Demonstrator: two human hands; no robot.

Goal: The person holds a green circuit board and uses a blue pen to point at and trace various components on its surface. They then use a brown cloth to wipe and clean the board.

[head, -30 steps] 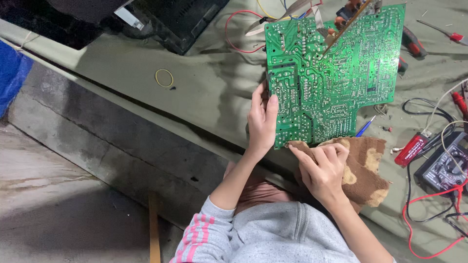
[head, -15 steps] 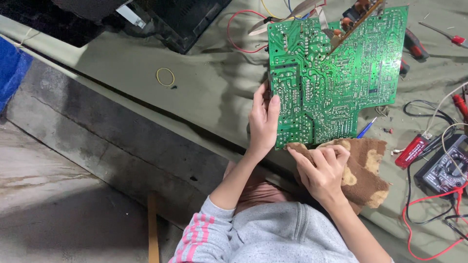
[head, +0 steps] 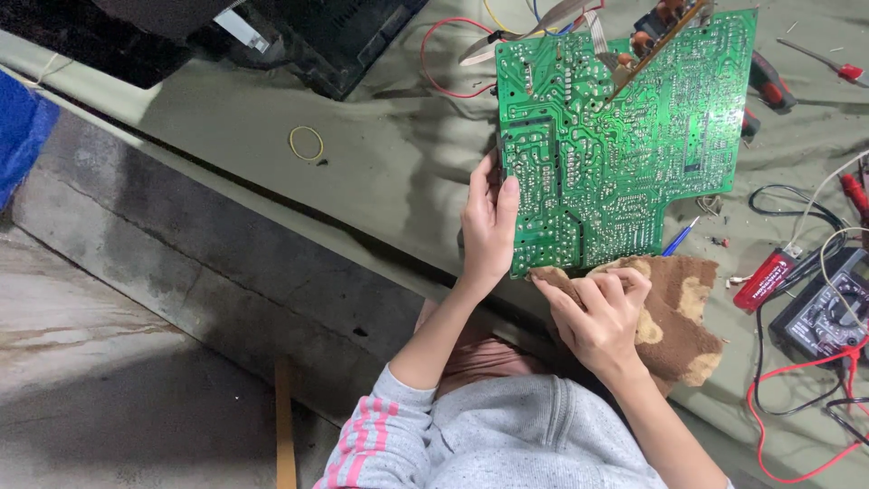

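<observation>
Circuit board (head: pixel 625 136) stands tilted on the table (head: pixel 398 172), solder side toward the camera. Left hand (head: pixel 489 231) grips its left edge; right hand (head: pixel 597 317) sits at its lower edge, on a cloth (head: pixel 679 308) that touches the board's bottom left corner. Rubber band (head: pixel 306 143) lies on the table well left of the board. Multimeter (head: pixel 824 312) lies right of the cloth, near the table's right end, with a small tester (head: pixel 763 279) between them. Screwdriver (head: pixel 828 62) lies far right, behind the multimeter.
</observation>
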